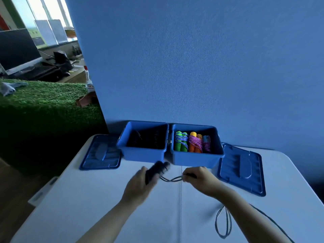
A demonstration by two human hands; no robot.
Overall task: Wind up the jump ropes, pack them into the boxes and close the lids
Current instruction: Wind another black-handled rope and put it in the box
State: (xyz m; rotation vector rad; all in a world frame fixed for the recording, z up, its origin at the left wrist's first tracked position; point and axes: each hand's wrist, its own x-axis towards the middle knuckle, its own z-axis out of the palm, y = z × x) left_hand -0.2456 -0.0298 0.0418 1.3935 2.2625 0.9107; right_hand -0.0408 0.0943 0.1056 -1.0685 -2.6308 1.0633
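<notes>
The left hand (140, 181) is gripping a pair of dark handles (157, 170), its fingers curled round them, while the right hand (199, 179) is pinching the dark cord (171, 179) just beside it. The cord is running taut between the two hands, probably so that each turn lies tight against the handles as it is being wound. From under the right wrist the slack is trailing toward the person in a loose loop (223, 223) on the white table (87, 207), free to feed into the winding.

Just beyond the hands two blue boxes are standing side by side and touching, both open. The right box (194, 158), beyond the right hand, is holding wound ropes: a green pair (181, 142), an orange pair (195, 142) and a smaller blue-handled one (206, 142). The left box (143, 155), beyond the left hand, is holding something dark, presumably ropes, too shadowed to make out. Each lid is lying flat outward of its box, the left lid (100, 155) and the right lid (242, 169), leaving both openings clear for packing.

The left hand and the handles are blurring with motion, so the number of turns already wound cannot be told. The cord's far end is running off the lower right edge.
</notes>
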